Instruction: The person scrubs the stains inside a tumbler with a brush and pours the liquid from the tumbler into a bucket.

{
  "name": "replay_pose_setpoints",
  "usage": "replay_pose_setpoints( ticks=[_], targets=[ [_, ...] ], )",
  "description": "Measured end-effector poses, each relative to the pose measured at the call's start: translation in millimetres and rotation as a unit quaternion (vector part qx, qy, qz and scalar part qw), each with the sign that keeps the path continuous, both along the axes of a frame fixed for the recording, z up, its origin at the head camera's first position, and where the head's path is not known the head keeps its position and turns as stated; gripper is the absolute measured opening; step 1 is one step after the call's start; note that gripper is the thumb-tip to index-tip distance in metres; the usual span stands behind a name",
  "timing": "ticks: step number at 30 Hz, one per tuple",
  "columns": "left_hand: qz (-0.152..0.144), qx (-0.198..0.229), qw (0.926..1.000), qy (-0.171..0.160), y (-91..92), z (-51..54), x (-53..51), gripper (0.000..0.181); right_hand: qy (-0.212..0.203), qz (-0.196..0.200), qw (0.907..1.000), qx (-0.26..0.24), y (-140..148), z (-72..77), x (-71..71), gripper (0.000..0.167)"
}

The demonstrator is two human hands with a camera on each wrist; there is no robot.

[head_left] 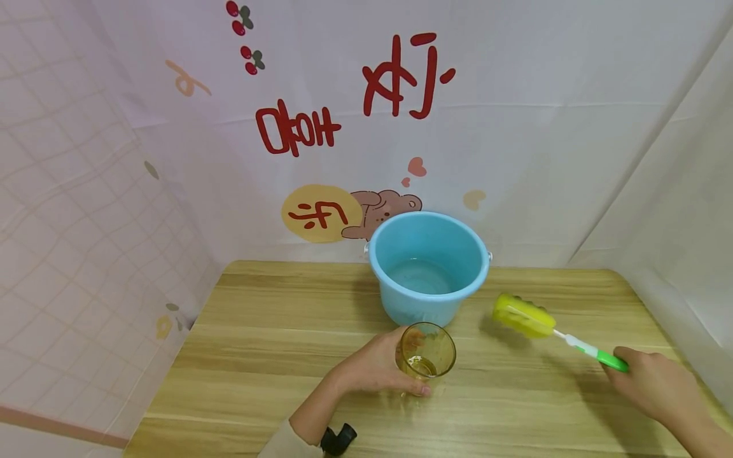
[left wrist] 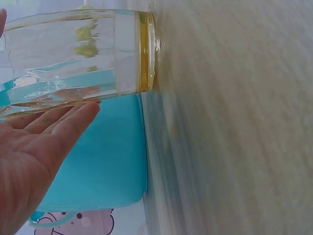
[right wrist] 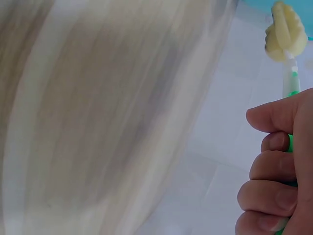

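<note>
An amber-tinted drinking glass point(head_left: 427, 350) stands upright at the table, just in front of the blue bucket point(head_left: 428, 302). My left hand point(head_left: 378, 364) holds it from the left, thumb on the near side and fingers behind. The left wrist view shows the clear glass point(left wrist: 73, 54) from the side, its thick base at the tabletop. At the right, my right hand point(head_left: 653, 385) grips the green and white handle of a sponge bottle brush point(head_left: 523, 316). The yellow sponge head is in the air, right of the bucket. In the right wrist view, fingers point(right wrist: 271, 166) are curled round the handle.
Some water shows in the bottom of the bucket. The wooden table point(head_left: 275, 337) meets white printed cloth point(head_left: 515, 127) at the back and both sides. A black strap piece point(head_left: 339, 439) is at my left wrist.
</note>
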State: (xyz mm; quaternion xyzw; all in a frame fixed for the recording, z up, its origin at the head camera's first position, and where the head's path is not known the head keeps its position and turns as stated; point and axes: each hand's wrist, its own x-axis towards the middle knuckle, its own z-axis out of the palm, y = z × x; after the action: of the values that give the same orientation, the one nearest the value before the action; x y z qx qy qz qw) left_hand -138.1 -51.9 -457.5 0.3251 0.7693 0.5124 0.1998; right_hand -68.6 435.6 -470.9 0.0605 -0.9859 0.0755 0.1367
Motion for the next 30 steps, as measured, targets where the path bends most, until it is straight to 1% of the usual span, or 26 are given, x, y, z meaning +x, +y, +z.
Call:
replay_pose_setpoints(
  ticks=[5, 12, 18, 25, 30],
  targets=[
    [0.000, -0.002, 1.0000, 0.005, -0.1, 0.6, 0.0, 0.086, -0.008, -0.013, 0.9998, -0.008, 0, 10.0, 1.6, 0.041],
    [-0.006, 0.004, 1.0000, -0.004, -0.2, 1.4, -0.2, 0.086, 0.055, 0.010, 0.9984, -0.012, -2, 22.7, 4.9, 0.042],
    [-0.005, 0.003, 1.0000, -0.006, -0.7, 1.8, -0.2, 0.086, 0.092, 0.016, 0.9956, -0.009, -9, 31.7, 4.7, 0.041],
    [-0.008, 0.007, 0.9999, -0.007, -0.8, 1.0, -0.3, 0.086, 0.134, 0.041, 0.9901, -0.008, -17, 40.4, 2.4, 0.037],
    [-0.011, 0.009, 0.9999, -0.002, -0.8, 0.0, -0.9, 0.086, 0.158, 0.050, 0.9862, -0.011, -25, 50.5, 1.3, 0.036]
  ],
)
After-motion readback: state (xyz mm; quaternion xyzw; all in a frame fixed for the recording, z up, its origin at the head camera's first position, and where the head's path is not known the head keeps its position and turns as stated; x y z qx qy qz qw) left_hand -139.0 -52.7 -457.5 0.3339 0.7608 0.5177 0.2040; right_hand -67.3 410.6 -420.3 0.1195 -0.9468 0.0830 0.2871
